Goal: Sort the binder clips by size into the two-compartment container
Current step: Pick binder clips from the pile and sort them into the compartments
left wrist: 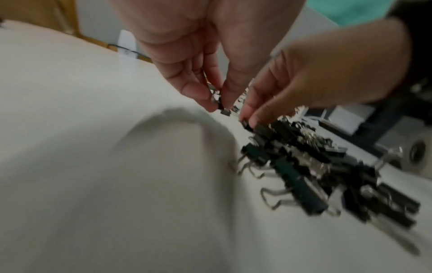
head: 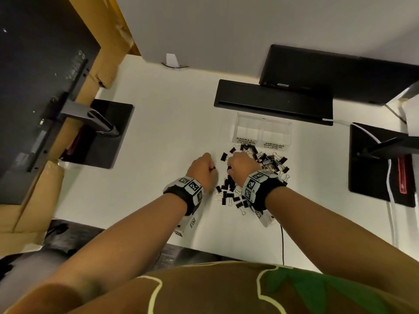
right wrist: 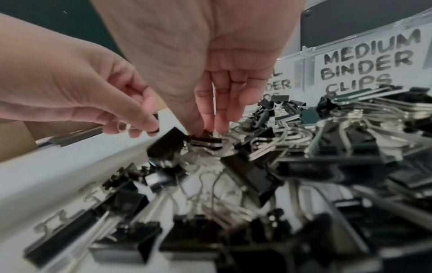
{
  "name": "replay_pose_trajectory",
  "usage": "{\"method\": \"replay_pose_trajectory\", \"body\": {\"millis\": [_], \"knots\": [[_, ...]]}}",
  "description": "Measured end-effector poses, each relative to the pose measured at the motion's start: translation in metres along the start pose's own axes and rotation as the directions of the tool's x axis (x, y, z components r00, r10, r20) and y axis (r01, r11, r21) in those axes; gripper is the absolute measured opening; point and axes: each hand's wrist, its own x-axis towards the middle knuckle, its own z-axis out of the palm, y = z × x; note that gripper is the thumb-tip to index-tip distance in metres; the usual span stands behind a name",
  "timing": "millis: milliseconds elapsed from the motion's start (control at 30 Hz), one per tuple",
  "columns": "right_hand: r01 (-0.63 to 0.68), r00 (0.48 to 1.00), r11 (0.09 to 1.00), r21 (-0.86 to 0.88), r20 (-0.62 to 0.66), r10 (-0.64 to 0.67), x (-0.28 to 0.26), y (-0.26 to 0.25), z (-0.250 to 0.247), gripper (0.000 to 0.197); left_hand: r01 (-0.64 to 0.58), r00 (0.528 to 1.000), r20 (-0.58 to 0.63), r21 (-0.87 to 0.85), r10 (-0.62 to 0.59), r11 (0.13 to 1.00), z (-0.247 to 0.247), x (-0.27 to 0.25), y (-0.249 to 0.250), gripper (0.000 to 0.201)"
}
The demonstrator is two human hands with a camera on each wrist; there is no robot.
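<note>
Black binder clips [head: 256, 175] lie heaped just before the clear container [head: 263, 132], partly hidden by the right hand [head: 242, 164] pinching one, while the left hand [head: 203, 168] pinches a small, blurred clip [left wrist: 218, 99].

The heap of binder clips [head: 256, 175] crowds right up to the container [head: 263, 132] (its front wall); bare table [head: 170, 132] lies open to the left.

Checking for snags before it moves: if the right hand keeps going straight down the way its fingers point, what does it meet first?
Probably the pile of binder clips; the right hand fingertips already seem among them.
</note>
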Motion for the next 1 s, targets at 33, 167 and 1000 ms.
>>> {"method": "replay_pose_trajectory", "body": {"millis": [33,167,1000], "knots": [[-0.008,1.000,1.000,0.007,0.016,0.008,0.001,0.000,0.000,0.030,0.024,0.999,-0.022,-0.063,-0.026,0.998,-0.003,-0.002,-0.002,0.010],[-0.014,1.000,0.995,0.102,0.005,0.014,0.004,-0.002,-0.007,0.022,0.087,0.996,0.011,-0.145,-0.086,0.986,-0.013,-0.007,-0.005,0.019],[-0.019,0.993,0.918,0.396,-0.101,0.064,-0.021,0.011,-0.005,0.017,-0.194,0.961,0.254,0.333,0.110,0.923,0.011,-0.018,-0.011,0.023]]}}
